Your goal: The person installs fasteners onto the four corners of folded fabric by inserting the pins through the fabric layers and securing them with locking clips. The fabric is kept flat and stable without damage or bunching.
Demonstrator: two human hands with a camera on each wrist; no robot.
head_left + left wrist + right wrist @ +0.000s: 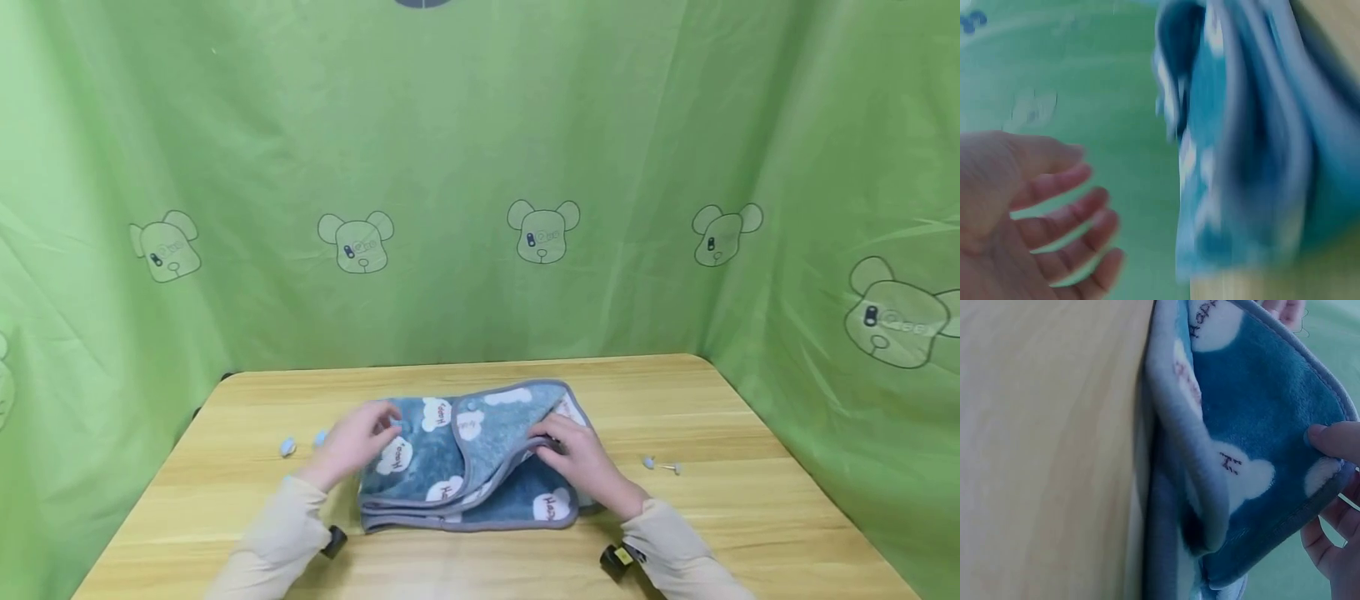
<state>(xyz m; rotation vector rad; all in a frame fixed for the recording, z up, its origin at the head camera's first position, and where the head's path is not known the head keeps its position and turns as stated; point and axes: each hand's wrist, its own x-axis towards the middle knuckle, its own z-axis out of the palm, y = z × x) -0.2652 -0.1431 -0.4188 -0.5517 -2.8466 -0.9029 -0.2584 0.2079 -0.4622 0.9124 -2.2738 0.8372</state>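
A folded blue plush blanket (420,458) with white bear-head patches and grey binding lies mid-table. Over its left part is my left hand (356,442), fingers loosely bent; in the left wrist view that hand (1047,219) holds nothing and is apart from the cloth. On the other side my right hand (577,458) pinches the bound edge of an upper layer and lifts it, so a gap shows beneath. The right wrist view shows the thumb of my right hand (1338,450) on the plush face, with fingers behind the cloth.
Two small light-blue knobs, one a left knob (288,447), lie left of the blanket. At the right are a blue piece (649,462) and a small pin-like piece (671,468). Green curtain (450,183) surrounds the back and sides of the wooden table (750,500).
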